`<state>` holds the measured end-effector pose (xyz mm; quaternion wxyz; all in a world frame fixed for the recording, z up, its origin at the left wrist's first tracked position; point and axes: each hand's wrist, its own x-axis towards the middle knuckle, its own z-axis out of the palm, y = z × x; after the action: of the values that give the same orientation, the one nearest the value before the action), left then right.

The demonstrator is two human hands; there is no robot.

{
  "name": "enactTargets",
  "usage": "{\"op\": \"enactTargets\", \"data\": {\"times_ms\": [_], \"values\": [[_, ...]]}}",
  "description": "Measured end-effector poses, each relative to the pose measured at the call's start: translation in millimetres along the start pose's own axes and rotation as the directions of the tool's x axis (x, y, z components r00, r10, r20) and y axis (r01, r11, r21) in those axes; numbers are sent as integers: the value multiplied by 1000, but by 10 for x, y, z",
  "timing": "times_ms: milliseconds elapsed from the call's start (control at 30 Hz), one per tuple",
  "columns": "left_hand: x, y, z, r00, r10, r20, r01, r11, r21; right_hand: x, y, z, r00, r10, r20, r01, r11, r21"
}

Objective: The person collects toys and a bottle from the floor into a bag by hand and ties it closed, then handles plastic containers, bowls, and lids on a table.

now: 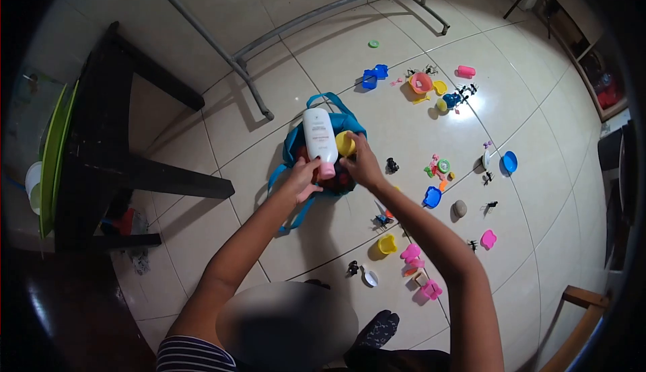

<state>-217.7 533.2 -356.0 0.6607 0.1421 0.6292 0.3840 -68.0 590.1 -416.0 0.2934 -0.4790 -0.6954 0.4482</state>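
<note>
A white bottle with a pink cap [319, 133] is gripped near its cap end by my left hand [303, 180], above a teal fabric bag [293, 142]. My right hand [363, 162] has its fingers curled round a yellow toy cup [345, 143] over the bag's right side. The bag stands open on the floor with its handles spread. Dark and reddish contents show inside it, too shadowed to name.
Scattered toys lie to the right, among them a blue mould [432, 197], a pink container [420, 84], a yellow cup [387, 244] and a stone [459, 208]. A dark wooden stool [168, 183] stands left. A metal rack [249, 93] stands behind.
</note>
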Motion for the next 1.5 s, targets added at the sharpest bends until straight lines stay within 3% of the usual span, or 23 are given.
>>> {"op": "enactTargets", "data": {"times_ms": [67,133,167,200,267,333,467,533,567,633,700,800,967,1067,1100,1133,1167,1200,1233,1333,1400,1467,1500], "values": [[-13,-70,-73,1000,26,-6,-26,999,44,-143,42,80,987,-60,-146,59,998,-8],[38,-171,-198,980,198,18,-180,852,491,-268,-47,100,989,-26,-142,33,998,48],[163,-160,-378,922,350,163,-333,506,796,-336,-44,88,990,-14,-142,22,998,52],[86,-27,-363,925,344,164,-330,508,796,-384,-24,50,995,-31,-99,37,998,55],[-147,343,-240,873,487,-30,-29,114,993,-395,17,-41,997,-57,-57,60,997,47],[93,383,-396,784,621,5,-166,202,965,-384,-13,-125,979,-200,-24,185,940,-288],[844,97,-800,444,895,-46,-357,224,907,-209,23,-162,935,-141,-325,66,971,-231],[906,85,-830,501,865,-9,-370,224,902,-70,214,-97,940,229,-254,-224,973,51],[912,141,-808,592,806,-10,-335,258,906,-8,286,-91,934,297,-199,-308,951,-24],[807,229,-734,680,733,-10,-293,285,913,47,255,-132,961,180,-209,-196,979,-58],[637,320,-607,549,836,23,-427,257,867,13,39,-220,975,33,-220,-62,990,-127],[147,456,-374,498,867,-10,-381,228,896,-95,-145,-310,925,-60,-376,64,998,-1],[362,303,-442,565,815,127,-495,212,842,-149,-134,-416,966,177,-186,-190,980,-53],[467,67,-464,357,857,371,-510,-154,846,-220,110,-266,961,-5,-277,-23,995,-98],[546,2,-485,353,857,374,-513,-157,844,-259,263,-198,947,-120,-297,18,946,-325],[627,-65,-513,406,894,191,-637,127,760,-310,287,-131,946,-121,-300,17,945,-325],[713,-135,-542,488,872,15,-711,388,587,-362,307,-42,954,63,-293,-22,990,140],[809,-192,-600,487,873,16,-712,387,585,-409,321,11,954,221,-203,-67,817,573],[902,-251,-690,537,838,96,-694,374,615,-466,373,32,938,336,-81,-222,766,603],[1074,-513,-805,693,700,175,-594,416,689,-506,426,60,969,221,-108,-156,892,423],[1027,-687,-698,816,564,125,-472,527,707,-525,367,57,945,315,-91,-271,908,319],[710,-749,-439,721,679,141,-596,503,625,-529,353,197,917,372,-146,-309,892,330],[520,-762,-294,798,603,22,-423,532,733,-564,80,103,858,514,7,-444,734,513]]}}
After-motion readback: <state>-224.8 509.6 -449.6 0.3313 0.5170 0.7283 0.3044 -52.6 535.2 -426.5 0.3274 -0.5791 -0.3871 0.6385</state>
